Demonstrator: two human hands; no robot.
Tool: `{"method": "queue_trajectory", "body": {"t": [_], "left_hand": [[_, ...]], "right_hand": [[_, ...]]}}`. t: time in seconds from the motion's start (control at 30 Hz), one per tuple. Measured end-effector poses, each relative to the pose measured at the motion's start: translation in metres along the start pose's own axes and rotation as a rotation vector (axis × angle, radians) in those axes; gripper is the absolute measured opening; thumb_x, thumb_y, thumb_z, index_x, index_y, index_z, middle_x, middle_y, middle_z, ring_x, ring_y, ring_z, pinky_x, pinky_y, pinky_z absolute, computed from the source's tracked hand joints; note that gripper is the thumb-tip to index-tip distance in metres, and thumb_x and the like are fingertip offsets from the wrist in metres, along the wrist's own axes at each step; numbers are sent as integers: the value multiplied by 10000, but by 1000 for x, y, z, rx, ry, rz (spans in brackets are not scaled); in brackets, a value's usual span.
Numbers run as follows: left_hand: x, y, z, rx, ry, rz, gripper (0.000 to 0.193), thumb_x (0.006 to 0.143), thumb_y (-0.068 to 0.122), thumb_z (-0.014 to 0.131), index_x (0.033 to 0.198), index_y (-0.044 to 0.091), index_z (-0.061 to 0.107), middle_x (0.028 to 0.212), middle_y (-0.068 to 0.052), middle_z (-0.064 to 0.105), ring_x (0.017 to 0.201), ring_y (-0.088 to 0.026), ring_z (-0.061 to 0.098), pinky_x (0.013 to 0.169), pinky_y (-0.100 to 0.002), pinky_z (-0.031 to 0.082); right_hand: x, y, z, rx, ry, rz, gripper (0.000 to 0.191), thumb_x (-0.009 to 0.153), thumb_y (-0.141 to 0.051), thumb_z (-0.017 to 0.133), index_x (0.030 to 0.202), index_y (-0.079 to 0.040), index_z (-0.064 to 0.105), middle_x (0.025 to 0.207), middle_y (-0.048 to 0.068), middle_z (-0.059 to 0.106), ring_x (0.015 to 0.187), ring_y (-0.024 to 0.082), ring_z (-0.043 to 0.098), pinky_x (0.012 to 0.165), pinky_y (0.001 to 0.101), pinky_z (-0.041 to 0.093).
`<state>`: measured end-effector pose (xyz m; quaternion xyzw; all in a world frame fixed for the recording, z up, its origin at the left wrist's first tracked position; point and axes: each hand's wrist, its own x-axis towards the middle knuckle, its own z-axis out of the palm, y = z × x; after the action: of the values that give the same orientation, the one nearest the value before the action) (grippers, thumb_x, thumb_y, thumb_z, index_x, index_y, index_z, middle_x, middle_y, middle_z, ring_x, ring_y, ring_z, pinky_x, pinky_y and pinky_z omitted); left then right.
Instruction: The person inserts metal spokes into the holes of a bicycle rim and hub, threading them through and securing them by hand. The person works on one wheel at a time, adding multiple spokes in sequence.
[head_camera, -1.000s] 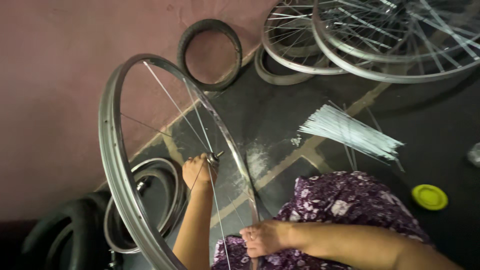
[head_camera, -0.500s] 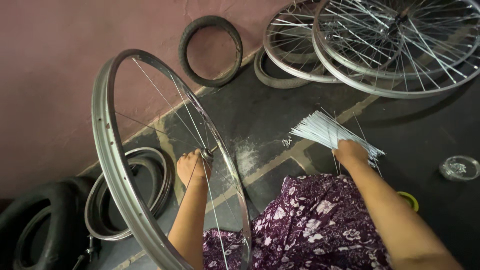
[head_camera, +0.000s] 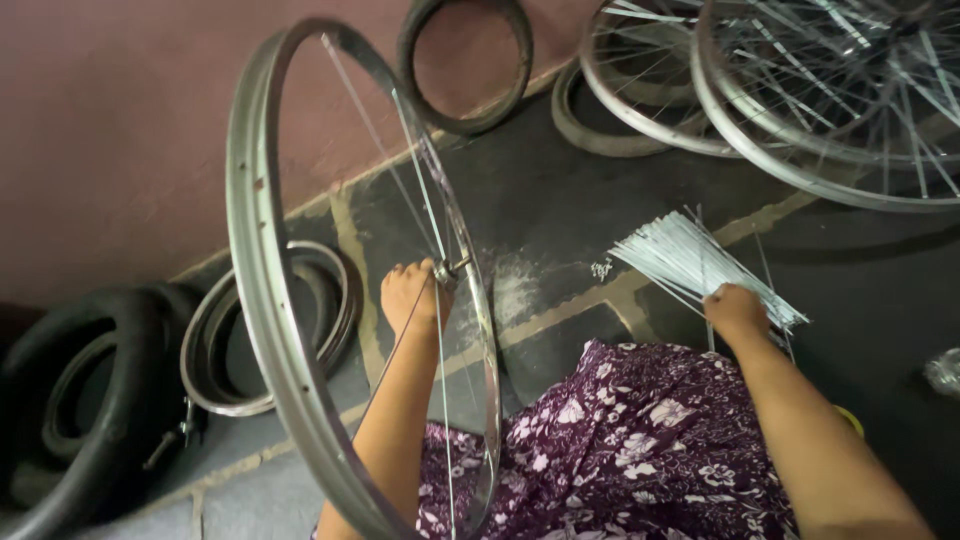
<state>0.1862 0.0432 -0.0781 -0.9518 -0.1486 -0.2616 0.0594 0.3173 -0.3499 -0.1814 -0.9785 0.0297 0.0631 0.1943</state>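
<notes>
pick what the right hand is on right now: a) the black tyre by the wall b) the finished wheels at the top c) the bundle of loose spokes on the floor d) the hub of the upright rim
c: the right hand rests on the bundle of loose spokes lying on the floor, while the left hand is at the hub of the upright rim.

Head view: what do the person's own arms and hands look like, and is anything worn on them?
Both forearms are bare, with no sleeves in view. The left hand and right hand show no gloves, and no rings, watch or bangles can be made out. Below the arms lies purple clothing with a white flower print.
</notes>
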Motion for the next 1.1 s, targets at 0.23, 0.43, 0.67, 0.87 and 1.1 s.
{"method": "queue_trajectory", "body": {"t": [0.23,0.43,0.67,0.87,1.1], "left_hand": [[0,5,4,3,-44,9,88,769,211,712,792,139,667,821,-82,711,890,-296,671,834,-422,496],[2,14,4,12,-47,42,142,751,246,714,799,121,668,811,-101,709,886,-307,670,852,-428,496],[-3,5,8,20,9,44,82,815,212,716,829,152,662,849,-77,710,916,-305,668,855,-438,490],[-7,-8,6,29,13,-29,158,737,276,744,777,148,660,808,-82,704,879,-322,663,807,-436,493],[-9,-22,-1,-3,-2,-45,146,774,265,735,762,145,652,792,-84,698,842,-317,658,772,-436,486]], "right_hand": [[-2,-28,-8,300,436,-323,165,984,-180,708,1010,-23,662,982,204,709,900,390,697,801,491,554],[-49,-134,4,1228,-208,-157,113,958,-30,591,1042,-38,515,835,104,659,647,169,671,546,282,569],[-125,-179,54,1099,-510,-174,46,920,-30,594,899,-39,554,719,122,661,527,156,614,445,300,488],[-128,-183,69,1161,-746,98,29,928,-37,600,906,-48,585,773,103,681,562,164,625,506,326,556],[-149,-210,82,1421,-803,570,101,977,-67,565,1058,-22,524,851,120,686,700,236,692,676,399,637]]}}
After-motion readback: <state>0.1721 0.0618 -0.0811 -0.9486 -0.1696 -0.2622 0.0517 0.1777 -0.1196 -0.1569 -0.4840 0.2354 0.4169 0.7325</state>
